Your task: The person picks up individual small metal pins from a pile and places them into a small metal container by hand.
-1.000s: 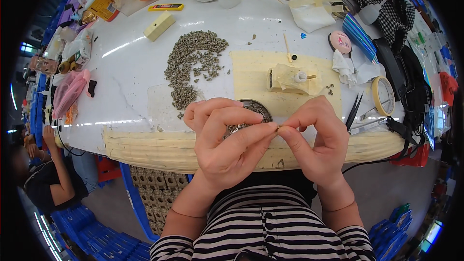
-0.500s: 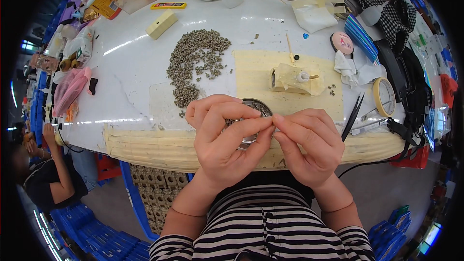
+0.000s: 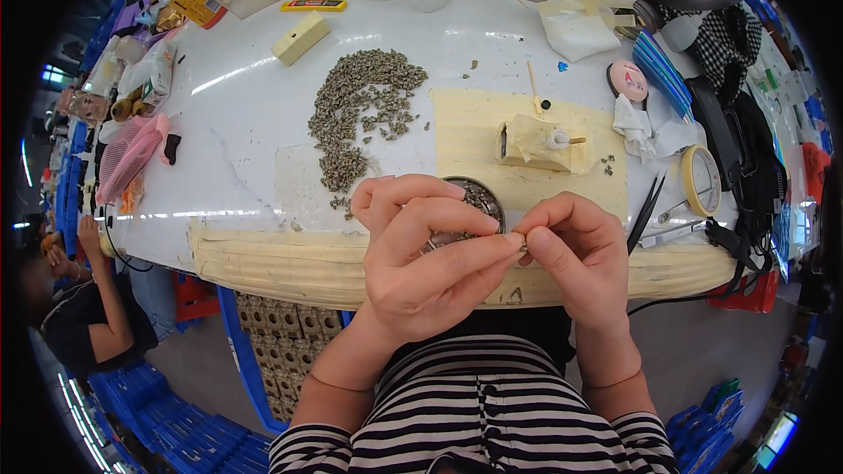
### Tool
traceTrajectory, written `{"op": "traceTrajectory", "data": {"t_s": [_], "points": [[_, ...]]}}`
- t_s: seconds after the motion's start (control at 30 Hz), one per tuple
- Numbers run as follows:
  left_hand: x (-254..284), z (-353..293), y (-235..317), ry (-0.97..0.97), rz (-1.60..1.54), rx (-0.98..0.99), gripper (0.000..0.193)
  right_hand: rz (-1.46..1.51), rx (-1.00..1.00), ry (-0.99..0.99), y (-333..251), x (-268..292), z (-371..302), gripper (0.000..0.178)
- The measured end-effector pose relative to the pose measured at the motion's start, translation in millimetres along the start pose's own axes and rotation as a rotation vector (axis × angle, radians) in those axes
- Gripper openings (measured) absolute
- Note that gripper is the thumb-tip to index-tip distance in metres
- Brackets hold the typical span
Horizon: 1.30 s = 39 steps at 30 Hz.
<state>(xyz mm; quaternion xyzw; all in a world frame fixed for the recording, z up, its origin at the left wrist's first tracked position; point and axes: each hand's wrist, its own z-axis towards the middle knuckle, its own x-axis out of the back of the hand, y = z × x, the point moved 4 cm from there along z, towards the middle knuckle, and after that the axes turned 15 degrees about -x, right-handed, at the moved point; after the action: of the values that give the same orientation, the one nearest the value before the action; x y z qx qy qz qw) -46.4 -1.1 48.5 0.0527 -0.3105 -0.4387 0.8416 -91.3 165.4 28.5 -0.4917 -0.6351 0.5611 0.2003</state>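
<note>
My left hand (image 3: 426,268) and my right hand (image 3: 575,254) meet fingertip to fingertip over the front edge of the table. A tiny metal part (image 3: 525,247) shows between the pinched fingers of both hands; its exact shape is too small to tell. Behind the left fingers lies a round dish (image 3: 502,204) holding small metal parts, much of it hidden by that hand. Farther back, a curved heap of small grey metal parts (image 3: 351,96) spreads over the white table.
A tape-wrapped block (image 3: 537,147) stands on yellow tape right of centre. Black tweezers (image 3: 646,212) and a masking tape roll (image 3: 701,179) lie at right. A cream block (image 3: 301,38) is behind the heap. Below the table, a blue crate (image 3: 237,342) holds metal castings. Another person (image 3: 97,307) sits at left.
The joined fingertips have moved slightly right and nearer to me. My right fingers are more curled, and the tiny metal part now shows between the fingertips. The view has shifted slightly.
</note>
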Motion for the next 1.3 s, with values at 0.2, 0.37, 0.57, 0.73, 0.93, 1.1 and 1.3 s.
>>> {"op": "traceTrajectory", "data": {"t_s": [0.2,0.37,0.57,0.73,0.93,1.1,1.3], "points": [[1.6,-0.3,-4.6,0.015,-0.101,0.046,0.026,0.128,-0.113,-0.141,9.1,1.0,4.1,0.015],[1.3,0.1,-4.7,0.019,-0.046,0.038,0.026,0.159,-0.093,-0.096,7.7,-2.1,3.2,0.013],[0.1,1.1,-0.4,0.007,0.068,0.011,0.029,-0.179,0.144,0.068,0.4,2.0,-1.1,0.013],[-0.5,1.6,-0.4,0.013,0.064,-0.002,0.030,-0.098,0.066,0.092,-3.0,-3.2,-3.6,0.014],[-0.8,2.0,1.9,0.004,0.080,0.003,0.031,-0.027,0.024,-0.008,-0.1,2.9,-0.8,0.015],[-2.8,2.2,3.3,-0.021,0.174,-0.020,0.030,-0.275,0.201,0.149,-2.7,6.5,-0.8,0.012],[-7.2,0.7,1.2,-0.019,0.234,0.014,0.027,-0.899,0.780,0.399,-19.6,-11.3,-5.2,0.020]]}}
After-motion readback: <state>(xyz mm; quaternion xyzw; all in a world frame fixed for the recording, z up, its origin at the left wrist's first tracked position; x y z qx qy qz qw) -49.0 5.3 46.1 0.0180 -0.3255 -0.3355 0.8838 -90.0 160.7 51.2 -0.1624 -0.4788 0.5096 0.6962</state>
